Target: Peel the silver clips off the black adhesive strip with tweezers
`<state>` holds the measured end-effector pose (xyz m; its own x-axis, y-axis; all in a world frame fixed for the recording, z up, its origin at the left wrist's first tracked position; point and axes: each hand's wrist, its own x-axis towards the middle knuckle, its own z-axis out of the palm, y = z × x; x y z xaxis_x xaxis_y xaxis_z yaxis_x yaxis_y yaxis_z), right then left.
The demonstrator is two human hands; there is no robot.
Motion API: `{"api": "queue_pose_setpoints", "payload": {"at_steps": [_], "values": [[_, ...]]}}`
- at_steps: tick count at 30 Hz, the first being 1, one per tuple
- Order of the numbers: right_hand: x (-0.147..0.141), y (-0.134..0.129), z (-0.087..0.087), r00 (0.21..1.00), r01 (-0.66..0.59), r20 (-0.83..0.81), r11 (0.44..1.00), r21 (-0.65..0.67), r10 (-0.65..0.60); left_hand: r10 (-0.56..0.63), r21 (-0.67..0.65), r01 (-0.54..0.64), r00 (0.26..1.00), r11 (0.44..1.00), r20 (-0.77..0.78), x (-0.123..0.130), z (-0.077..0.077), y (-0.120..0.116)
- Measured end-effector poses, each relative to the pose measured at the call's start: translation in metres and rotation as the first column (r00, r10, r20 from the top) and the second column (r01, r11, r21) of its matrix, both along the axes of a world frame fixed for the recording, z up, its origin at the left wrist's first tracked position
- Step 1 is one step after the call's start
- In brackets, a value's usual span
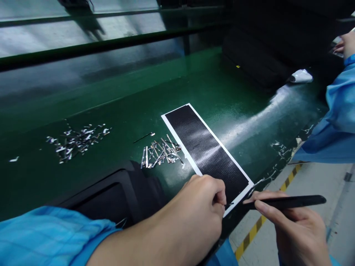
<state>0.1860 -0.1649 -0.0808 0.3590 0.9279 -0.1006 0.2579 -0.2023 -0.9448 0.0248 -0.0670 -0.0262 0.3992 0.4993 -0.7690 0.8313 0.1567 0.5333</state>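
My left hand (205,203) is closed at the near end of a dark ribbed sheet with a white border (205,147), pinching a small dark piece that barely shows between its fingertips. To its right, my right hand (299,221) grips a slim black tool (296,201), whose tip points left toward the sheet's near corner. The sheet lies slantwise on the green tabletop (133,96). Beside its left edge is a pile of thin metallic strips (161,151), with one dark strip (142,137) lying apart. Farther left sits a second pile of small shiny pieces (79,142).
A black case (111,192) stands at the near left, partly behind my left arm. Large black objects (257,51) fill the back right, beside a crumpled silvery packet (301,76). Another person's hand (348,44) and blue sleeve (342,99) show at right. The table edge is chipped.
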Motion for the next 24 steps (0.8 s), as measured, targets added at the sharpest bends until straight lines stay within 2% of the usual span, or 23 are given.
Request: {"api": "queue_pose_setpoints", "payload": {"at_steps": [2,9,14,24], "values": [[0.001,0.001,0.0,0.998,-0.031,-0.06,0.999,0.028,0.033,-0.001,-0.01,0.001,0.999,1.0,0.032,-0.001,-0.001,0.0],[-0.012,0.005,0.011,0.989,-0.058,0.145,0.991,0.124,0.04,0.001,-0.025,-0.001,1.0,1.0,0.009,0.001,0.003,0.0],[-0.015,0.005,0.014,0.982,-0.044,0.187,0.992,0.121,0.021,-0.068,0.088,0.064,0.996,0.994,0.053,-0.001,0.002,-0.002],[-0.014,0.009,0.016,0.963,-0.087,0.264,0.989,0.123,0.052,-0.052,0.114,0.043,0.996,0.993,0.076,-0.002,-0.004,-0.006]]}}
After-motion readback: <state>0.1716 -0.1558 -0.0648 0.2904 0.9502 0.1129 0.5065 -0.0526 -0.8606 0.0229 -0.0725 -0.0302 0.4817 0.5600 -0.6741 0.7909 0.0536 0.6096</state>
